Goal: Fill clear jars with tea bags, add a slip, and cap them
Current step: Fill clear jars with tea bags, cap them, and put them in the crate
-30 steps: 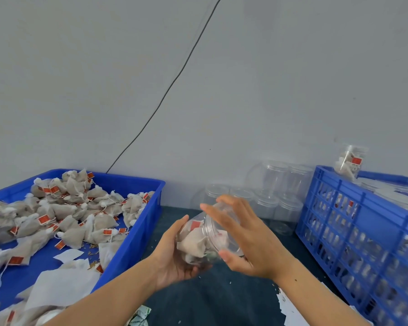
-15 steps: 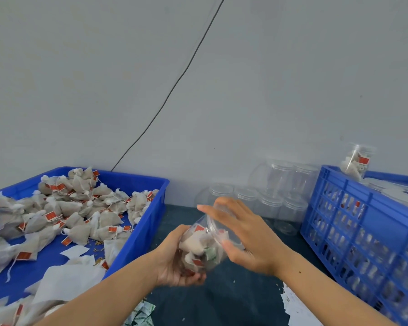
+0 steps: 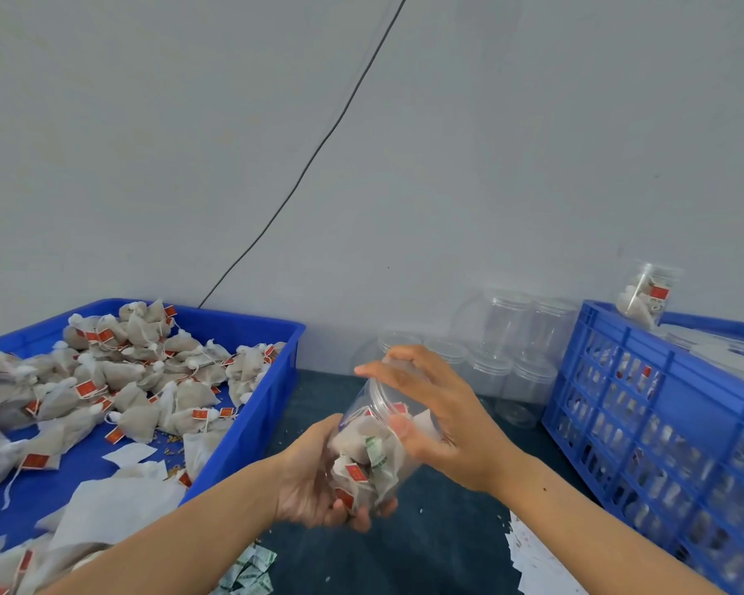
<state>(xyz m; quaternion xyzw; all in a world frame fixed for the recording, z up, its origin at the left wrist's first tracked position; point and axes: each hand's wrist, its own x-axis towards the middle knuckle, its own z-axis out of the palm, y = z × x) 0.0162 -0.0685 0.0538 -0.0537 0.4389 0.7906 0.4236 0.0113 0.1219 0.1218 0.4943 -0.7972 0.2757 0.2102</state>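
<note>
At nine o'clock, a blue tray [image 3: 250, 427] holds loose tea bags [image 3: 142, 418]. At centre, the left hand [image 3: 314, 478] grips the base of a tilted clear jar [image 3: 374, 448] filled with tea bags; the right hand [image 3: 443, 418] curls over its lid [image 3: 387, 392]. Empty jars [image 3: 503, 358] stand at two o'clock beside a blue crate [image 3: 645, 405].

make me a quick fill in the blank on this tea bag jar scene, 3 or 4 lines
The left hand grips a clear jar packed with ____ bags.
The right hand sits over the jar's ____ end.
The loose tea bags lie in a ____ tray.
Empty jars stand against the ____.

Missing words: tea; mouth; blue; wall
</note>
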